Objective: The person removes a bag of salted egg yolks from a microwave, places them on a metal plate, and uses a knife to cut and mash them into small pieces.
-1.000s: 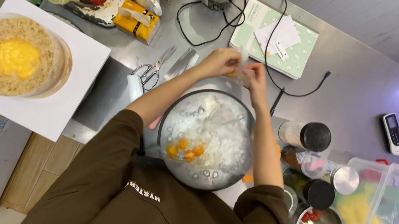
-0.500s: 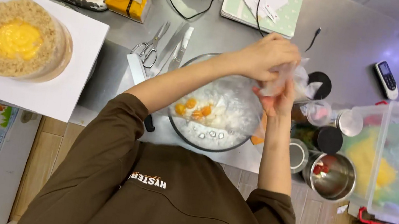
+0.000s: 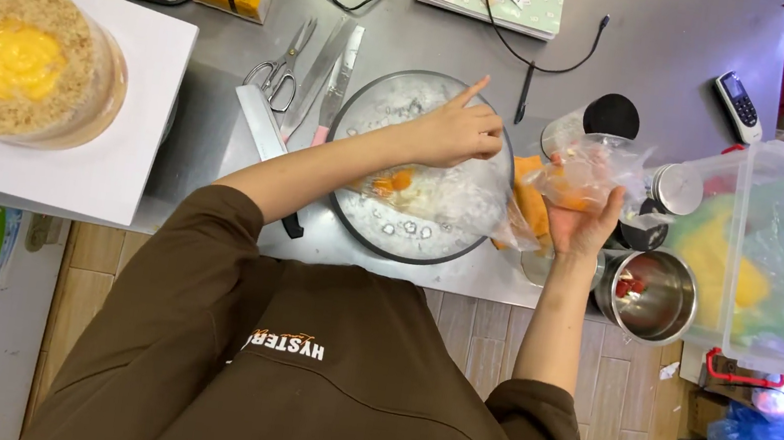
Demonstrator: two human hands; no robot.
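I see the steel table (image 3: 638, 41) first, then the big glass bowl (image 3: 424, 169) of white stuff with orange pieces at its near edge. My left hand (image 3: 459, 133) hovers over the bowl, its grip loose and holding nothing, forefinger pointing away. My right hand (image 3: 584, 220), just right of the bowl, has its grip around a crumpled clear plastic bag (image 3: 585, 175).

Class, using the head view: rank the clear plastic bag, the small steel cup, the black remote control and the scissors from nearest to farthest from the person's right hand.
1. Clear plastic bag: held in the right hand.
2. Small steel cup: just beside the hand, towards the clear plastic tub.
3. Black remote control: farther up the table, beyond the tub.
4. Scissors: far across, past the glass bowl.
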